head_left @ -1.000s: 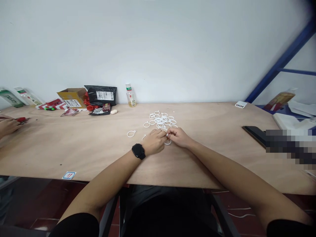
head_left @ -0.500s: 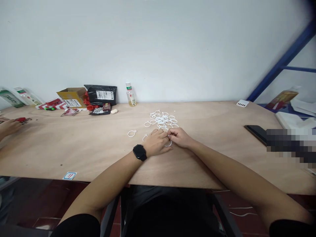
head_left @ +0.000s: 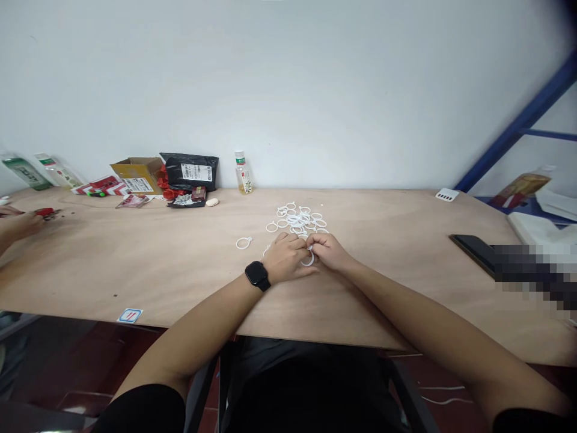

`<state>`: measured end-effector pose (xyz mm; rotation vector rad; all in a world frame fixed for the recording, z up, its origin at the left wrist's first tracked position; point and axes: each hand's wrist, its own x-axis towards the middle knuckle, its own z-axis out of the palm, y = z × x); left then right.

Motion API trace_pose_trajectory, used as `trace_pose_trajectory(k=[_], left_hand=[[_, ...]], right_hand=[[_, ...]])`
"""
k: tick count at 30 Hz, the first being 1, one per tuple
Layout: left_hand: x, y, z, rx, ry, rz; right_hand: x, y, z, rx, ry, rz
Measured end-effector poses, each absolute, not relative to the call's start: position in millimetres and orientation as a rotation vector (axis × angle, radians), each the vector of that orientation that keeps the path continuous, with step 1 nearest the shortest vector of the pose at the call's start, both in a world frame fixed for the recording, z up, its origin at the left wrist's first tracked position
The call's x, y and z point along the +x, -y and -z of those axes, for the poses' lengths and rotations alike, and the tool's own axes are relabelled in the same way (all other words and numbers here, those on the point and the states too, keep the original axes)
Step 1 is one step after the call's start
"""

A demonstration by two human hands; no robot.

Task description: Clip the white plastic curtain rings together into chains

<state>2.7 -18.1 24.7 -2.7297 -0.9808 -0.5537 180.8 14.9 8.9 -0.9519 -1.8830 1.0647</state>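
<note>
I see black, plain, short sleeves, the left sleeve (head_left: 146, 409) ending near the elbow in a smooth, curved hem, the right sleeve (head_left: 527, 421) just like it, though the picture's edge cuts it off. From there down, the left forearm (head_left: 211, 319) and right forearm (head_left: 428, 319) are bare, as are the left hand (head_left: 285, 258) and right hand (head_left: 330, 251). A black watch (head_left: 256, 273), squarish with rounded corners and a dark face, has a black strap (head_left: 264, 286). Black cloth (head_left: 306, 385) clothes the body; I can't tell top from trousers.
</note>
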Motion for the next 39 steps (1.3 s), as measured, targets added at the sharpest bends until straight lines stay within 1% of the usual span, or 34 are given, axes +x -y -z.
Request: trace_pose_trajectory(k=[4,11,14,17,20,22,24,26,29,32,35,39], left_hand=[[2.2,18.4,-24.6,-2.717,1.036,0.660],[2.8,16.6,-22.2,-2.685,1.104,0.782],[-7.2,7.1,-23.8,-2.687,1.190,0.876],[-35.2,-10.2,-28.7,-2.602,1.481,0.943],[-72.2,-27.0,-32.9,-2.529,1.808,0.825],[-91.3,-33.5,-33.8,-2.495,2.013,0.667],[-100.9,-36.1,-33.1,-2.513,2.105,0.483],[-101.1,-36.0,-31.8,-2.530,2.110,0.329],[-91.1,-33.1,-31.4,-2.488,2.066,0.214],[-77.9,-27.6,-32.8,-2.391,2.048,0.190],[-66.3,-21.3,-32.1,-2.324,2.054,0.250],[-58.4,-17.6,-25.8,-2.416,1.995,0.211]], right_hand=[[176.6,-13.2,-10.1,-0.967,1.757,-1.161],[172.2,-15.1,-5.0,-0.982,1.696,-1.055],[175.5,-15.7,-1.9,-0.984,1.828,-0.867],[183.2,-18.6,0.3,-1.004,2.024,-0.542],[192.9,-27.7,3.3,-1.051,2.119,-0.358],[198.7,-35.8,6.2,-1.084,2.147,-0.319],[202.8,-42.8,9.2,-1.110,2.191,-0.309],[204.9,-46.2,11.2,-1.112,2.246,-0.306],[204.1,-43.4,10.9,-1.063,2.328,-0.295],[200.6,-36.3,8.3,-1.018,2.427,-0.287],[198.0,-32.3,6.9,-1.029,2.525,-0.291],[198.6,-34.6,8.2,-1.047,2.524,-0.308]])
